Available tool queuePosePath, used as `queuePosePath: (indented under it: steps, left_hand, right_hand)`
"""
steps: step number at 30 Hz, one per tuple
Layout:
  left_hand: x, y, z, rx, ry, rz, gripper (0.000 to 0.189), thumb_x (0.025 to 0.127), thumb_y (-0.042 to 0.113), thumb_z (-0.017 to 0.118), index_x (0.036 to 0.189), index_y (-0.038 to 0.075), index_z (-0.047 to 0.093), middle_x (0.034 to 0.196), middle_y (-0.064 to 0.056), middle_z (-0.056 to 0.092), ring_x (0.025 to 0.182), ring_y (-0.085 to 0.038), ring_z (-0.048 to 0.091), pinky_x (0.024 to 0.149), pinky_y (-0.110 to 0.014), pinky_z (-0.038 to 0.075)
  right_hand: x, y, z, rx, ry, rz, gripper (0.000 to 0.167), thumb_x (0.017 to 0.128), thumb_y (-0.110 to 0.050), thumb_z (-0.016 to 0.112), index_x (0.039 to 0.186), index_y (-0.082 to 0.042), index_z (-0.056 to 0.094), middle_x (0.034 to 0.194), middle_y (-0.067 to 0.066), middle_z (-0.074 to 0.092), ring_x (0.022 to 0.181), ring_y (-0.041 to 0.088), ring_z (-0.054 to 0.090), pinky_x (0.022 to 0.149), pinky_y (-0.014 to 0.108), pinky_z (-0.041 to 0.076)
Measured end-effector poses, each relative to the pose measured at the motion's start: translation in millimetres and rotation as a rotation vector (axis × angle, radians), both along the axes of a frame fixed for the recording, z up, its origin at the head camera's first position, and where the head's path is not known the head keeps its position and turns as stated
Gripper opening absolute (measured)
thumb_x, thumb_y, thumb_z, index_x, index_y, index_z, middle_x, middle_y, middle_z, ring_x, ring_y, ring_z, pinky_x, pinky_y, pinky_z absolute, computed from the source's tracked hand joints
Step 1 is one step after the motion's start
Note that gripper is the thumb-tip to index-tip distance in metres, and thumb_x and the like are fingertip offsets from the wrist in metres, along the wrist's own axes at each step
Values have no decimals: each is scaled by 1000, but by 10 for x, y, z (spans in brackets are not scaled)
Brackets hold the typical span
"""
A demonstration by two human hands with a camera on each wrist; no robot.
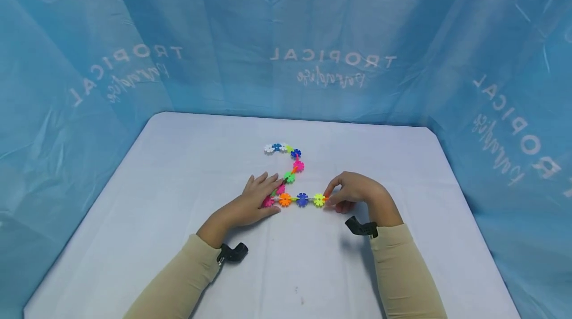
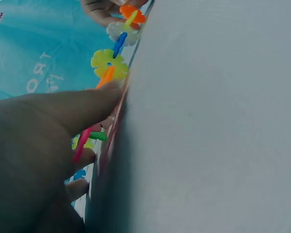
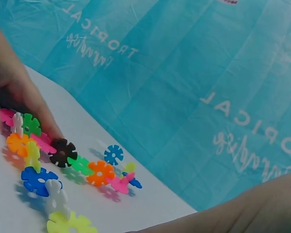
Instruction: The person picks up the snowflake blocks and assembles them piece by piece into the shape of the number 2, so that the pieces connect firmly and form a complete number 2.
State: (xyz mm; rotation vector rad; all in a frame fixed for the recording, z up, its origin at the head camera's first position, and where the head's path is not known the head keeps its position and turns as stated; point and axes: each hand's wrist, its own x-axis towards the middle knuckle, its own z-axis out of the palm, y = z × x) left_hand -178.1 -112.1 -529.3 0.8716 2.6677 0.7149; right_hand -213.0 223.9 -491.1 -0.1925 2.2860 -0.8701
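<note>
A chain of colourful plastic snowflake discs (image 1: 285,199) lies on the white table, curved like a figure 2. My left hand (image 1: 250,203) rests flat over its lower left corner, fingers straight and spread, partly hiding pink and green discs. At the chain's lower right end, my right hand (image 1: 357,191) pinches an orange disc (image 2: 132,13) between thumb and fingers, beside a yellow disc (image 1: 319,199). In the right wrist view, a blue disc (image 3: 39,180) and a black disc (image 3: 63,153) stand out along the chain, the black one at my left fingertip.
The white table (image 1: 187,160) has its far edge against a blue curtain (image 1: 223,36) with mirrored lettering, which also hangs along both sides. The chain's upper end finishes in a white disc (image 1: 268,148) farther back. A black wrist camera (image 1: 361,227) sits on each wrist.
</note>
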Motion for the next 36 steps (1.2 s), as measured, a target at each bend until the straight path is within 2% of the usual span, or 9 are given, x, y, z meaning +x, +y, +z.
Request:
queuePosePath:
  steps: [4,10,15,20,26,31,36]
  left_hand:
    - [-22,30,-22,-13,24,7,73,106,44,65,167,20,34,172,-7,25,159,-34,8,123,-58,-4]
    - [-43,47,-58,-27,39,0,72,107,44,63,167,18,33,172,-8,24,158,-36,9,123,-60,-3]
    - [-3,150,-76,-68,63,62,73,107,45,62,167,16,32,171,-7,27,158,-36,10,122,-61,-3]
    - [57,269,-85,-80,72,129,73,107,38,63,166,11,31,170,-9,30,158,-37,9,122,-63,-3]
    - [110,324,-93,-105,81,158,75,108,36,63,167,8,27,171,-10,26,158,-37,7,122,-61,-3]
    - [143,322,-90,-87,52,172,78,107,37,63,168,10,23,172,-10,22,159,-36,6,123,-58,-5]
    - [140,263,-76,-27,12,159,91,101,40,71,170,15,17,174,-10,17,159,-35,5,123,-57,-5]
  right_hand:
    - [-9,23,-31,-21,-3,-2,21,90,-26,87,107,-16,79,80,10,72,68,24,68,67,36,58]
    - [-10,37,-54,-25,-5,-16,21,89,-25,87,105,-15,79,79,10,72,68,24,68,67,35,58]
    - [4,47,-35,-27,-7,-19,21,89,-25,87,106,-15,79,79,10,72,68,24,67,67,36,58]
    - [25,66,-23,-18,0,-16,21,89,-25,87,105,-14,80,79,9,72,69,23,67,67,35,58]
    - [23,83,-36,-27,8,-8,21,89,-26,87,105,-14,80,79,8,72,69,22,67,67,36,58]
    - [28,84,-42,-25,4,-3,21,89,-27,87,105,-15,80,79,9,72,69,23,68,68,37,58]
    - [32,84,-34,-24,-3,-3,21,89,-28,87,104,-15,81,79,9,73,69,24,68,68,37,58]
